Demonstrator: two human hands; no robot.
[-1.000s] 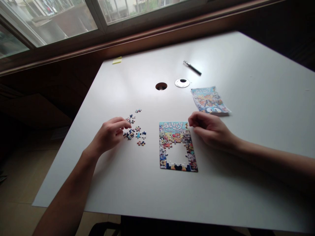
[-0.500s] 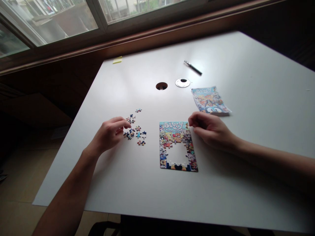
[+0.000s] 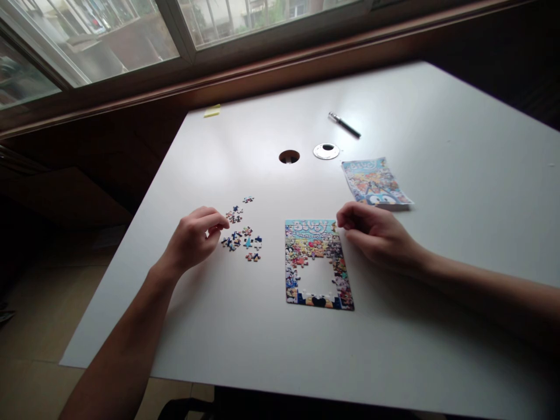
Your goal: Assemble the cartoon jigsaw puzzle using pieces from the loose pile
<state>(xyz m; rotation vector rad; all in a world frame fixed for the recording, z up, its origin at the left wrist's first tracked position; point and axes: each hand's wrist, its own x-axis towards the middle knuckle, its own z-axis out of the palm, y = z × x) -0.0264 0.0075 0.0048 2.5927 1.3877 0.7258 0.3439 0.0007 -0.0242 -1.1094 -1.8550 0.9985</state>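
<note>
A partly assembled jigsaw puzzle [image 3: 292,248] lies flat on the white table, with a bare gap in its middle and lower part. Loose puzzle pieces [image 3: 236,240] are scattered to its left. My left hand [image 3: 192,236] hovers just left of those pieces, its fingers bent and a small gap showing between thumb and forefinger; I see nothing held. Beside the puzzle's upper right corner rests my right hand [image 3: 371,230], fingers curled in loosely with nothing visible in them. Its palm side is in shadow.
Behind my right hand lies a printed picture sheet [image 3: 374,181] with matching artwork. Farther back are a dark pen [image 3: 345,125], a round metal cover [image 3: 326,151] and a cable hole [image 3: 289,157]. A yellow sticky note [image 3: 212,111] sits at the table's far left corner.
My left hand has drawn back slightly to the left from the loose pieces. My right hand stays by the puzzle's corner. The whole view has shifted slightly.
</note>
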